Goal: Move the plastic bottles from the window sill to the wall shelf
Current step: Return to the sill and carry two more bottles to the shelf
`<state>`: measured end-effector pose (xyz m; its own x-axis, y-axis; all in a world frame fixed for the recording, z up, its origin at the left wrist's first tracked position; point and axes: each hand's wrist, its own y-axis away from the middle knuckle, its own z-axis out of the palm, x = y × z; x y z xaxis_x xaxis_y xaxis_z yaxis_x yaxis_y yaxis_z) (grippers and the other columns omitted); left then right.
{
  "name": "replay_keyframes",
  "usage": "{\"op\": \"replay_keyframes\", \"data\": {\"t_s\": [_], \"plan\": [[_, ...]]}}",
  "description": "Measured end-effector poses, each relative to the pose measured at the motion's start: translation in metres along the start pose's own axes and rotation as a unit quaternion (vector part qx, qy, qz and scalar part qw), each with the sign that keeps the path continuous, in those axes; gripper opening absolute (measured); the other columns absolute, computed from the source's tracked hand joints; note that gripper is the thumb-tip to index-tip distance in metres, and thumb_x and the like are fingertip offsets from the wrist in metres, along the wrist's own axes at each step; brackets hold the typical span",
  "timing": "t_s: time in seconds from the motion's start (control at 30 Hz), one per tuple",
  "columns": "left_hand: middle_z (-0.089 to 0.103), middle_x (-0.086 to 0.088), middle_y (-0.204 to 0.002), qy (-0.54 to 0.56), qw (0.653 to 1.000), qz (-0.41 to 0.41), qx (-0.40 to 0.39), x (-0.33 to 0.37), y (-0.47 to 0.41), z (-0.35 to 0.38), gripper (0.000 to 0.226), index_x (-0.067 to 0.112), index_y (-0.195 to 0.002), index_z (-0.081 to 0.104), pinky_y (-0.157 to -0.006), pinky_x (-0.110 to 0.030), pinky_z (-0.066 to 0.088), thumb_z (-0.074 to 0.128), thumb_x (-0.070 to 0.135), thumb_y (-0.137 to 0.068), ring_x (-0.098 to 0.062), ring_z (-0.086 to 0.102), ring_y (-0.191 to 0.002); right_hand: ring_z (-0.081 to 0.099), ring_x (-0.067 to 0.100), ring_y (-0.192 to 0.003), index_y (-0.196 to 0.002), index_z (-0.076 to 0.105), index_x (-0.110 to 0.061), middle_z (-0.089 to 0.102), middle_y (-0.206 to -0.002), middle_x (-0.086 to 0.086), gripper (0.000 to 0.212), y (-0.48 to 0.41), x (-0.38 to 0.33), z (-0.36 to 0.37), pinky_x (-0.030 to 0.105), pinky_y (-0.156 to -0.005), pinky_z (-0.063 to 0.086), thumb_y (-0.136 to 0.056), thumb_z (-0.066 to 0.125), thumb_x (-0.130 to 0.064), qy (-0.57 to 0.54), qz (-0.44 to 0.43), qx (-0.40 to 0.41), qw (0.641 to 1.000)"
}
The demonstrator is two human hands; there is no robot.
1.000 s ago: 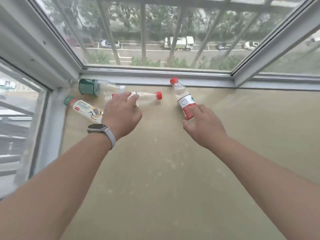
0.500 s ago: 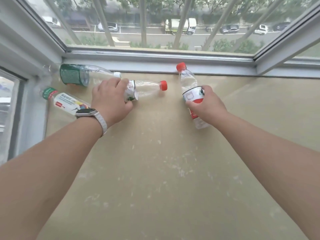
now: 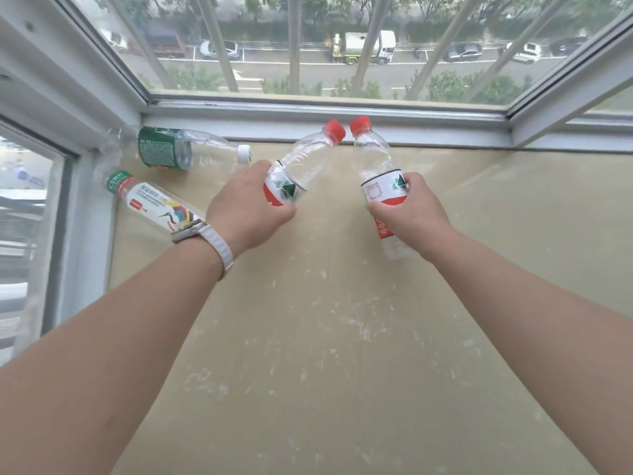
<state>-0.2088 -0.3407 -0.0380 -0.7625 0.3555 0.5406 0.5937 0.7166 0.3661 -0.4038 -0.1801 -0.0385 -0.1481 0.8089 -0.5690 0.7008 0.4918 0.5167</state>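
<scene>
Both hands now grip clear red-capped plastic bottles, left hand (image 3: 247, 204) one (image 3: 301, 166), right hand (image 3: 409, 214) the other (image 3: 376, 173), newly lifted off the beige window sill (image 3: 342, 337), ready for the shelf

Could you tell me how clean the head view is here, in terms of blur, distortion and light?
Head view: wide-angle bending bows the window frame; soft daylight, no hard shadows; the bottle in the left hand is slightly motion-smeared at its label; the right hand's bottle reads sharper; faint reflections ghost the left pane.

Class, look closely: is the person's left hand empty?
No, the left hand is closed around a red-capped bottle lifted off the sill.
</scene>
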Motion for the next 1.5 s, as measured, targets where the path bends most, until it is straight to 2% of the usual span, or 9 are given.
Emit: {"op": "replay_keyframes", "data": {"t_s": [0.13,0.27,0.47,0.67,0.8,0.97,1.1,1.33,1.5], "plan": [[0.063,0.005,-0.099,0.115,0.993,-0.020,0.021,0.015,0.034,-0.016,0.045,0.032,-0.113,0.054,-0.073,-0.038,0.054,0.071,0.034,-0.072,-0.020,0.062,-0.086,0.059,0.000,-0.081,-0.121,0.044,-0.030,0.058,-0.098,-0.016,0.053,0.033,-0.011,-0.017,0.022,-0.058,0.047,-0.078,0.073,-0.036,-0.041,-0.030,0.003,0.999],[0.064,0.000,-0.101,0.193,0.980,-0.030,0.042,0.028,0.070,-0.028,0.047,0.056,-0.101,0.049,-0.077,-0.049,0.058,0.075,0.040,-0.065,-0.026,0.064,-0.086,0.061,0.002,-0.084,-0.121,0.045,-0.029,0.060,-0.101,-0.013,0.052,0.067,-0.020,-0.041,0.021,-0.060,0.048,-0.078,0.074,-0.035,-0.085,-0.049,0.024,0.995],[0.063,-0.007,-0.105,0.244,0.967,-0.022,0.064,0.060,0.126,-0.053,0.055,0.054,-0.108,0.051,-0.079,-0.058,0.057,0.079,0.042,-0.062,-0.033,0.065,-0.089,0.063,0.008,-0.094,-0.127,0.044,-0.030,0.061,-0.108,-0.012,0.059,0.130,-0.034,-0.083,0.027,-0.075,0.052,-0.077,0.075,-0.037,-0.142,-0.070,0.038,0.987],[0.063,-0.003,-0.110,0.293,0.954,0.011,0.066,0.110,0.191,-0.098,0.056,0.049,-0.113,0.055,-0.075,-0.049,0.061,0.079,0.036,-0.064,-0.021,0.067,-0.082,0.061,-0.002,-0.090,-0.122,0.046,-0.033,0.061,-0.105,-0.017,0.052,0.215,-0.045,-0.134,0.016,-0.067,0.045,-0.080,0.075,-0.031,-0.188,-0.109,0.057,0.974],[0.067,-0.001,-0.087,0.313,0.945,0.064,0.070,0.145,0.240,-0.132,0.044,0.051,-0.094,0.060,-0.064,-0.049,0.059,0.078,0.019,-0.069,-0.016,0.061,-0.064,0.063,0.004,-0.089,-0.121,0.047,-0.034,0.062,-0.104,-0.014,0.051,0.268,-0.051,-0.166,0.017,-0.066,0.049,-0.080,0.075,-0.026,-0.222,-0.141,0.070,0.962],[0.066,0.007,-0.091,0.323,0.936,0.119,0.074,0.177,0.305,-0.163,0.046,0.037,-0.109,0.060,-0.058,-0.015,0.051,0.079,0.007,-0.080,-0.002,0.061,-0.068,0.065,0.013,-0.092,-0.125,0.047,-0.029,0.063,-0.105,-0.006,0.053,0.334,-0.052,-0.195,0.023,-0.069,0.055,-0.080,0.075,-0.023,-0.254,-0.176,0.089,0.947],[0.069,0.012,-0.101,0.312,0.935,0.145,0.083,0.188,0.349,-0.181,0.048,0.041,-0.115,0.061,-0.070,-0.016,0.051,0.082,0.019,-0.077,-0.005,0.066,-0.089,0.067,0.013,-0.092,-0.122,0.049,-0.032,0.064,-0.105,-0.008,0.051,0.385,-0.047,-0.209,0.027,-0.069,0.056,-0.079,0.077,-0.025,-0.272,-0.196,0.102,0.937],[0.072,0.012,-0.099,0.353,0.918,0.167,0.072,0.188,0.425,-0.187,0.046,0.034,-0.118,0.061,-0.067,-0.014,0.049,0.081,0.020,-0.080,0.002,0.066,-0.084,0.062,0.001,-0.068,-0.119,0.050,-0.025,0.065,-0.097,-0.001,0.047,0.471,-0.039,-0.211,0.014,-0.053,0.049,-0.081,0.075,-0.015,-0.265,-0.225,0.107,0.931],[0.074,0.010,-0.095,0.377,0.905,0.188,0.056,0.173,0.461,-0.189,0.045,0.029,-0.117,0.065,-0.064,-0.014,0.050,0.080,0.010,-0.079,0.002,0.067,-0.079,0.065,0.008,-0.076,-0.114,0.053,-0.028,0.067,-0.098,0.000,0.042,0.516,-0.040,-0.199,0.013,-0.054,0.049,-0.081,0.076,-0.015,-0.270,-0.242,0.103,0.926]]}}
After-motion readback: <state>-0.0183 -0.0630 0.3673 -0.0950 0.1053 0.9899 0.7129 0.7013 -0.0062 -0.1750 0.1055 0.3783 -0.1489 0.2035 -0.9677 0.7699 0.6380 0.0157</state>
